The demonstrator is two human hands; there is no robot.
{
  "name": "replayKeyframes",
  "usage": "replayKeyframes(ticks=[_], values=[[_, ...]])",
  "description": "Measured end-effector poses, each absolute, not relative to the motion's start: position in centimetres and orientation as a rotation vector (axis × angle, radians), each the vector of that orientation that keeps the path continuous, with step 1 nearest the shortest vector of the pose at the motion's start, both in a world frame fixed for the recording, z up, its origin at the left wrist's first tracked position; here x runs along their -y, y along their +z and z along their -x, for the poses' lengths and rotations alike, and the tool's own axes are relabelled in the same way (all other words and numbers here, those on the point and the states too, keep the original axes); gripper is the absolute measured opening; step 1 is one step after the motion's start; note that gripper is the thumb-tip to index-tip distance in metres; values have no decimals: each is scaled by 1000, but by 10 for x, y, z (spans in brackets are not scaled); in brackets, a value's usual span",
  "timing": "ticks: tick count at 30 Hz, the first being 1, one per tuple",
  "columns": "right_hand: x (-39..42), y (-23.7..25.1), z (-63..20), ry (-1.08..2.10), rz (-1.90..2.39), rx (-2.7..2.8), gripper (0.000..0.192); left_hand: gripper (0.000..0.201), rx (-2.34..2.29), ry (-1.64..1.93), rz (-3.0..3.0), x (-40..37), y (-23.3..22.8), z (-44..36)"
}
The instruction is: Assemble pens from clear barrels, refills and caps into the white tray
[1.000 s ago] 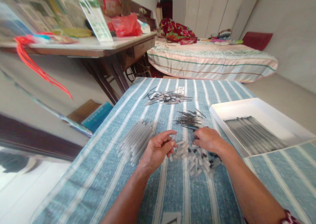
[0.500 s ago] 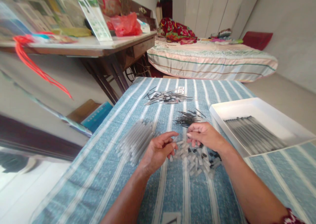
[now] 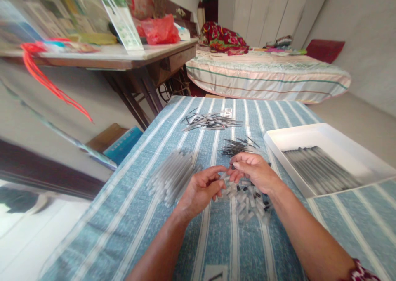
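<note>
Both hands met right over the pile of little clear caps (image 3: 247, 200) in the middle of the striped counter (image 3: 216, 239). Left hand (image 3: 201, 190) had its grip curled, pinching something tiny I couldn't make out. Right hand (image 3: 252, 171) had fingertips together, touching the left's. Clear tubes (image 3: 171, 175) lay just left, white tray (image 3: 328, 142) off right.

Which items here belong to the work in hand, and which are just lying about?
In use: left hand, right hand, small caps pile, clear tubes, dark refills, white tray.
Lying about: red bag, bed, blue book.
</note>
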State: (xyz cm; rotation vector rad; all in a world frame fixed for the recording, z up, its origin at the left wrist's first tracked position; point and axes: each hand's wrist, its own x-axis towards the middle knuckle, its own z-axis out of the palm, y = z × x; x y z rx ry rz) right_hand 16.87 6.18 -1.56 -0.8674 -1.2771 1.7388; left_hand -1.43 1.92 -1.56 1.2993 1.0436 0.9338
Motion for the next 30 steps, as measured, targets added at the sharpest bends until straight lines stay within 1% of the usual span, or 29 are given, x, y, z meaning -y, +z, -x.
replayKeyframes(ticks=[11, 18, 30], values=[[-62, -20, -165, 1653, 890, 1238, 25, 32, -1043, 926, -1286, -18, -11, 15], [-63, -22, -164, 1653, 912, 1137, 27, 31, -1040, 920, -1284, -18, -10, 13], [-59, -21, -162, 1661, 953, 1232, 24, 34, -1032, 899, -1300, -18, -13, 14]])
